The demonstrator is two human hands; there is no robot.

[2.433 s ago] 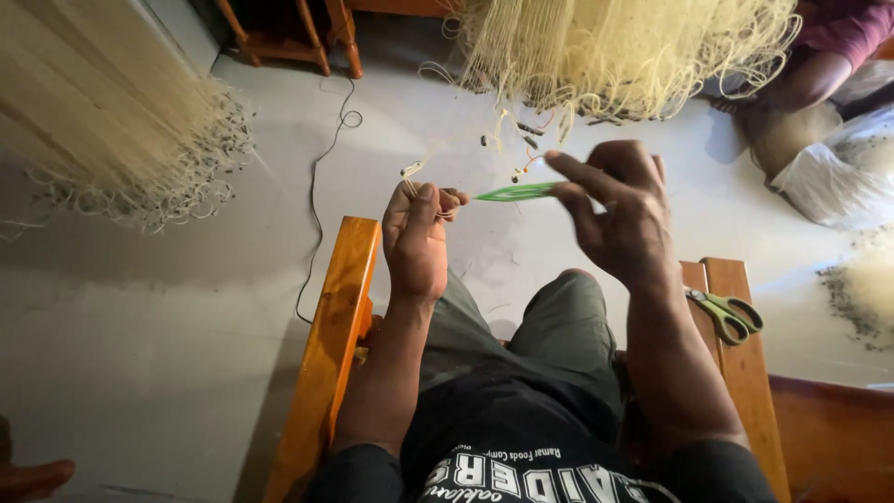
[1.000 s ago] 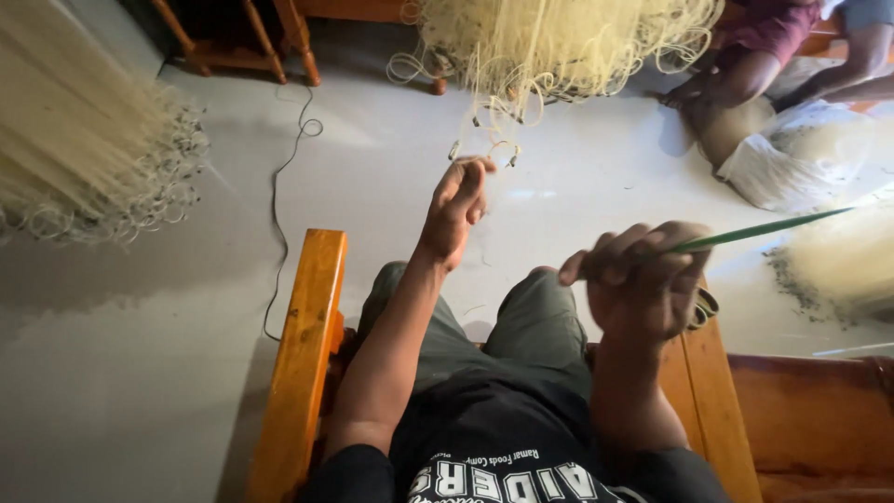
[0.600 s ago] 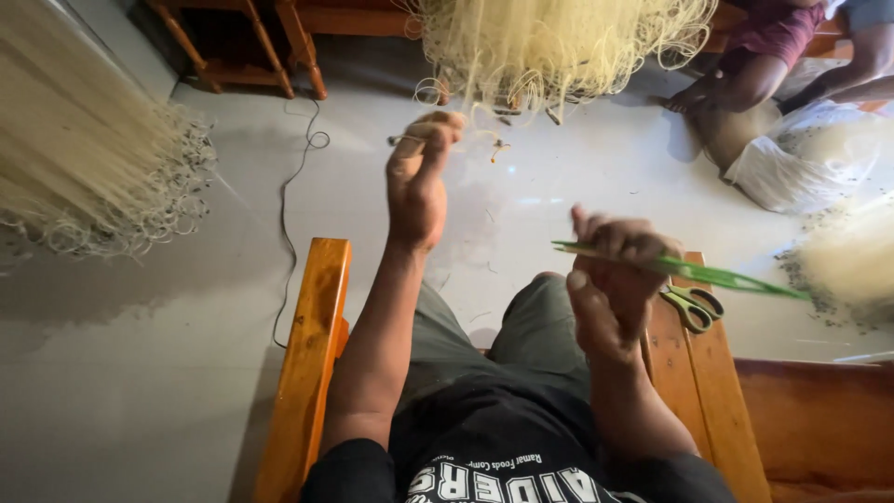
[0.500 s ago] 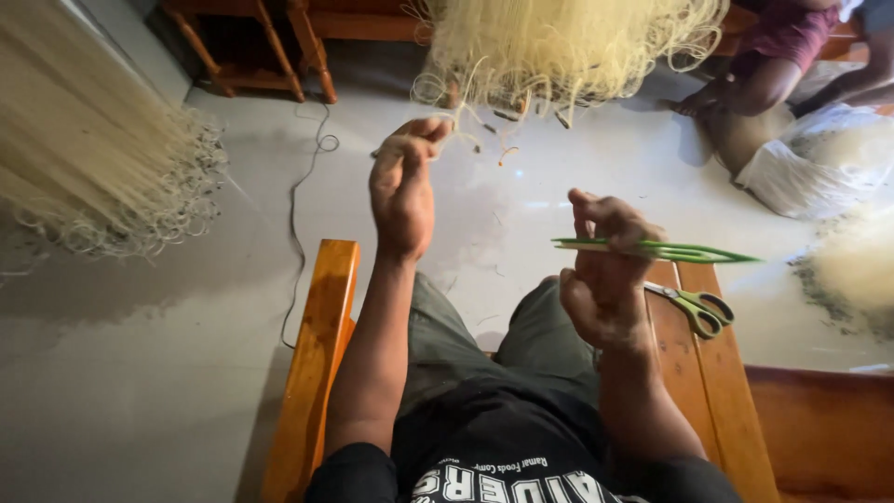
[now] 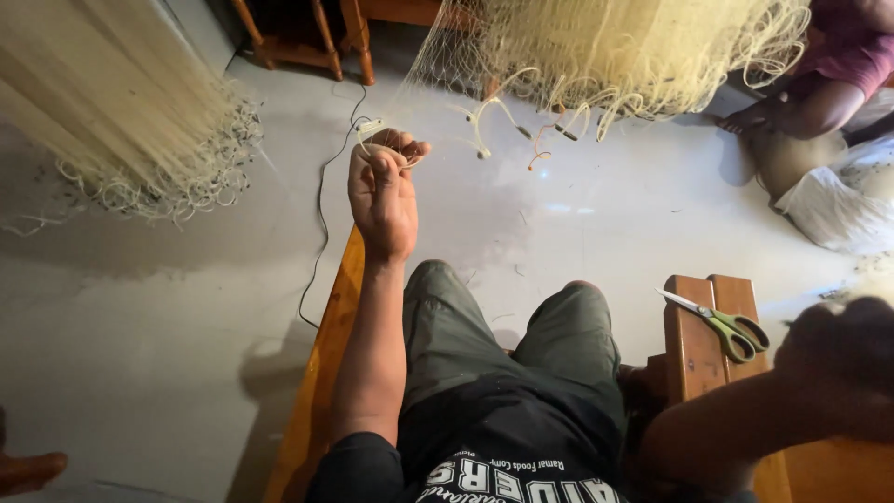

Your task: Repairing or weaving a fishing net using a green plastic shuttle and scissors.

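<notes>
A: Two hands, and only one shows well. The left hand (image 5: 384, 191) is raised out in front, arm nearly straight, fingers curled shut with a bit of pale net (image 5: 596, 47) cord pinched at the fingertips.

B: And the right hand (image 5: 843, 359)?

A: Pulled back low at the right edge, dark and blurred. It looks bunched up, but I cannot tell what it grips, if anything.

B: Where does the net hang?

A: Ahead of the knees, draped down to the floor (image 5: 140, 326), its looped lower edge near the left hand. A second bundle (image 5: 112, 102) hangs well apart on the left.

B: What could go wrong?

A: My guess: with the arm stretched that far, the thin cord could slip from the pinch or snag the loose loops beside it and tangle. The scissors (image 5: 722, 324) lie on the wooden bench arm (image 5: 694, 354), just beside the right forearm; a careless swing could knock them off or catch the blade

B: Anyone else near?

A: A person (image 5: 810, 102) sits on the floor at the top right, apart from all this
</notes>
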